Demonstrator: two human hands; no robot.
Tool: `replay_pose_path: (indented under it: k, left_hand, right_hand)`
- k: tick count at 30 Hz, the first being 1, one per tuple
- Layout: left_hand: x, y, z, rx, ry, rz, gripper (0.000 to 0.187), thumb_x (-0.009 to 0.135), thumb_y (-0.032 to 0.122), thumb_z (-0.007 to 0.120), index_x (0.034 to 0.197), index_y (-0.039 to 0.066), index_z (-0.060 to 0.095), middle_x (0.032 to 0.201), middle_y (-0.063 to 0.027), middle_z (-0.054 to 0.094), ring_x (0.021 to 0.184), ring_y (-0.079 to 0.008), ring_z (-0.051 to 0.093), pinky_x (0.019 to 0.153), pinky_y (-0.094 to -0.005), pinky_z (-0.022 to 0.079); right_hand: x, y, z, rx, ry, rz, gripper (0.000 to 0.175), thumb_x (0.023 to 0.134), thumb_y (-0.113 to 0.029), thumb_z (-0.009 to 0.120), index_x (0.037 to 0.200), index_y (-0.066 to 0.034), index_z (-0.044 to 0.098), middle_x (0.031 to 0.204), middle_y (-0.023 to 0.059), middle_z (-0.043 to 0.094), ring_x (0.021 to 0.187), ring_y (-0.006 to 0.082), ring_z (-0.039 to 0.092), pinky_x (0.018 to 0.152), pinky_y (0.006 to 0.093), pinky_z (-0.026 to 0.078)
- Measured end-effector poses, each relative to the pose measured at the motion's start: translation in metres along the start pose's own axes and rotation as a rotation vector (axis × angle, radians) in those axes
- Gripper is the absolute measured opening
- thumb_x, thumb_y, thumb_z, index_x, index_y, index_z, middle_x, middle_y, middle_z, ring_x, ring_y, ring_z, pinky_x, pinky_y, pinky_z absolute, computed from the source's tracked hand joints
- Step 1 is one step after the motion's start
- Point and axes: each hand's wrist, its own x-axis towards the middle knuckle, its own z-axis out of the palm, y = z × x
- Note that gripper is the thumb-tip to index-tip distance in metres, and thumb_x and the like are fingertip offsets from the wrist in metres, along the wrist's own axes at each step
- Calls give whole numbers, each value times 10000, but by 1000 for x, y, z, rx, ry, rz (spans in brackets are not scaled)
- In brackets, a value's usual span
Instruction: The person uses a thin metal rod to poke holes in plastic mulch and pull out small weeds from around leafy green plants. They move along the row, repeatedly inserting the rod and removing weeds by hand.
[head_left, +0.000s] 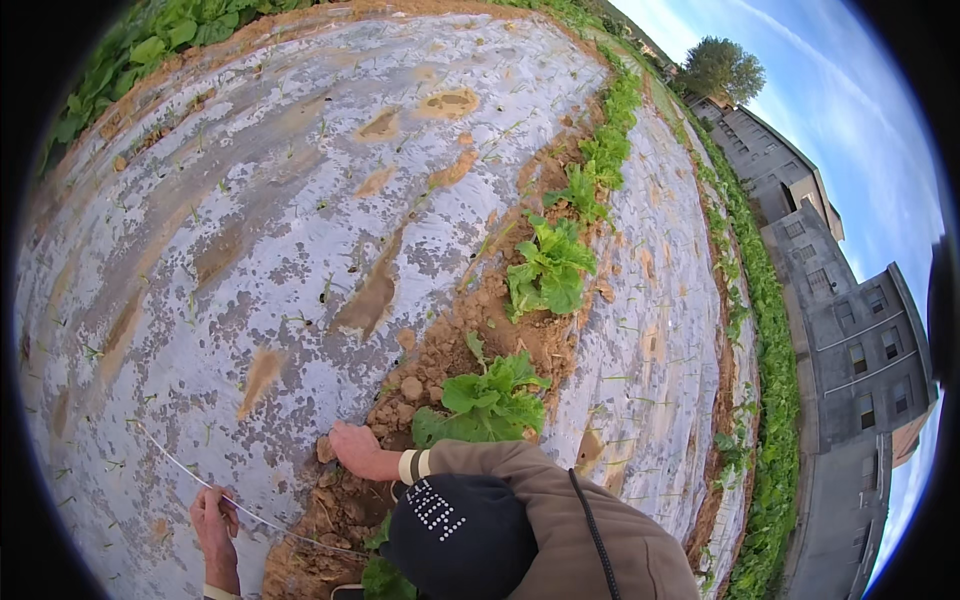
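Note:
My left hand (215, 521) pinches a thin white rod or line (178, 466). It curves from the plastic mulch film (247, 330) at its far end back across the soil toward the cap. My right hand (358, 452) is down at the film's edge, beside a soil clod (325, 450); its fingertips are hidden, so I cannot tell whether they grip anything. A leafy green plant (487, 401) grows in the soil strip just beyond this hand. A dark cap (457, 536) with a studded pattern and a brown jacket (592, 517) fill the lower part, hiding some ground.
Several more leafy plants (553, 266) line the bare soil strip (450, 341). Small seedlings poke through the film, which has muddy patches (448, 103). Another film-covered bed (637, 360) lies to the right, then a green crop row (776, 420) and grey buildings (840, 360).

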Motion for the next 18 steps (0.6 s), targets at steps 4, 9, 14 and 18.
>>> replay_pose_path:
  k: [4,9,14,18]
  left_hand:
    - [0,-1,1,-2,5,5,259,957,240,557,776,60,596,583,-21,529,399,-74,426,344,-229,272]
    - [0,-1,3,-2,-17,8,242,946,231,562,783,55,597,582,-24,529,395,-76,422,344,-230,271]
    - [0,1,3,25,19,-16,266,963,245,554,787,50,598,584,-25,534,394,-79,429,343,-233,276]
    - [2,-4,-2,25,0,-3,288,975,258,543,789,45,597,588,-23,534,395,-78,433,342,-233,280]
  right_hand:
    - [0,2,2,6,-14,-7,73,820,-57,602,862,-17,646,988,158,608,926,335,661,723,442,564]
    - [0,4,2,40,-22,46,65,819,-66,601,806,-26,651,972,162,607,899,336,665,708,456,559]
    - [-4,7,-5,108,51,-27,81,803,-80,630,795,-6,664,933,178,617,854,361,670,683,473,550]
    - [-8,11,-11,123,42,-84,146,790,-141,697,837,-18,636,943,156,599,872,368,646,693,484,532]
